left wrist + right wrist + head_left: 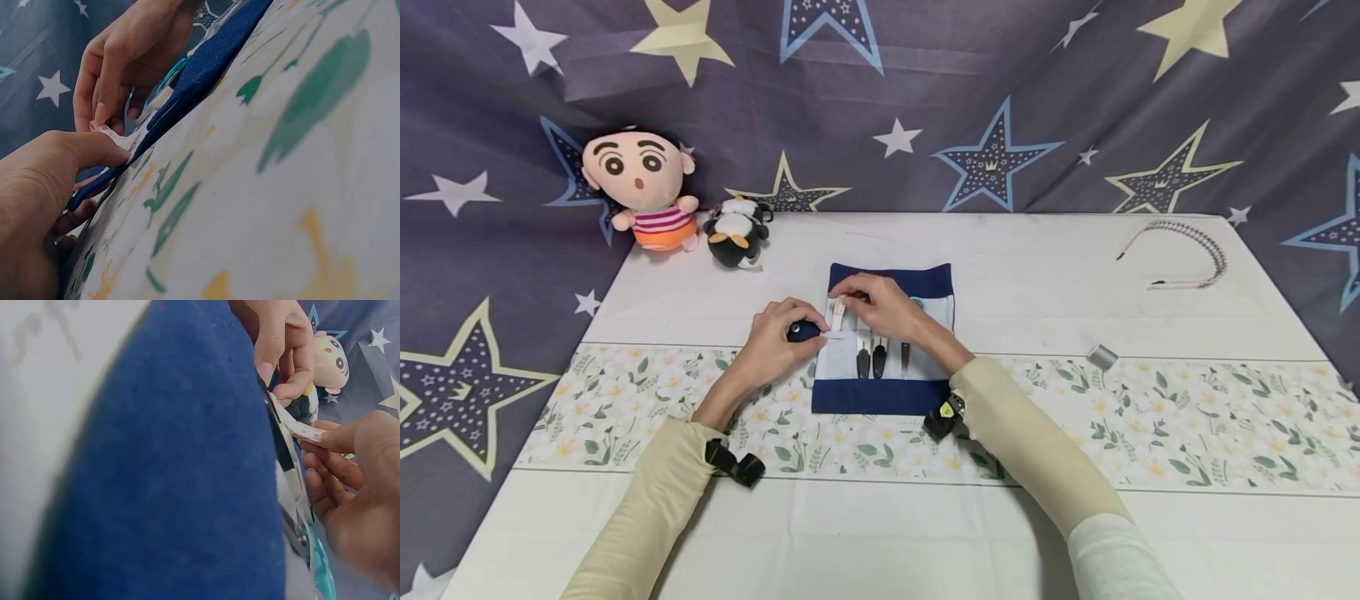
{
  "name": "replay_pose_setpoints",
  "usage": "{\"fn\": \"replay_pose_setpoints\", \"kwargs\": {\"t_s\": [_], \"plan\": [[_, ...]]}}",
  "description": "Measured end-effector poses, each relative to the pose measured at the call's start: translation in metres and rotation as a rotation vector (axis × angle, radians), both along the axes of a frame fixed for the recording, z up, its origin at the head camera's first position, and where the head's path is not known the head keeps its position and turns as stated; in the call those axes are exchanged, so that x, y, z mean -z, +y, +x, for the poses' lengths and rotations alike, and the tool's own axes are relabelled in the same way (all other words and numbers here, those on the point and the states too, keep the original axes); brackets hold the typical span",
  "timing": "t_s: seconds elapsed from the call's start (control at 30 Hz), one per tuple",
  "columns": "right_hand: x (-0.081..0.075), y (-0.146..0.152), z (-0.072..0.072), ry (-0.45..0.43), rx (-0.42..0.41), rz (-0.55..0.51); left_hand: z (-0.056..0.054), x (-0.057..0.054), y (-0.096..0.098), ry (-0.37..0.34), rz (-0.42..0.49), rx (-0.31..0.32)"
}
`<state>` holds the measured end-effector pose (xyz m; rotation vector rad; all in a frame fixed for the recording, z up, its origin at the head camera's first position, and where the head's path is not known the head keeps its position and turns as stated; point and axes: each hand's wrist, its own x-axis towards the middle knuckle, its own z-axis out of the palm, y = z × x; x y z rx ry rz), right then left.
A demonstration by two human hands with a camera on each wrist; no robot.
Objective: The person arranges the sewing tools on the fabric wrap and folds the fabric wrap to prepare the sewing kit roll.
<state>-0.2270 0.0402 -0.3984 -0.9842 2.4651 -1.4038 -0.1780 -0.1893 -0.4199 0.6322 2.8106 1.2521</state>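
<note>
A navy fabric roll-up pouch (880,397) with pale inner pockets lies unfolded on the table. My left hand (780,335) pinches its left edge, thumb on top, where a navy flap bends up. Between the fingers of my right hand (883,307) is a white, pinkish strip with printed marks, a tape measure (308,433). Its lower end runs down to the left pocket, close to my left thumb. Dark-tipped tools (878,360) stand in the middle pockets. A teal-handled tool (323,569) shows at the pouch's right side, partly behind my right hand.
A plush doll (651,192) and a penguin plush (735,233) sit at the back left. To the right lie a small silver-grey cylinder (1102,357) and, farther back, a headband (1213,250). A floral strip (1195,425) crosses the white table.
</note>
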Motion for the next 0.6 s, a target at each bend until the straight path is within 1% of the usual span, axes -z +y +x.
{"fn": "replay_pose_setpoints", "kwargs": {"t_s": [0.33, 0.47, 0.6], "plan": [[-0.0046, -0.0034, -0.0003, -0.020, -0.030, 0.064, 0.0003, 0.0010, -0.0010, -0.006, 0.009, -0.003], [-0.0038, -0.0052, 0.0001, -0.027, 0.004, 0.083, 0.0002, 0.0011, -0.0013, -0.022, 0.014, -0.009], [-0.0017, -0.0066, -0.0004, -0.004, 0.048, 0.115, -0.0004, 0.0016, -0.0009, -0.030, 0.021, -0.012]]}}
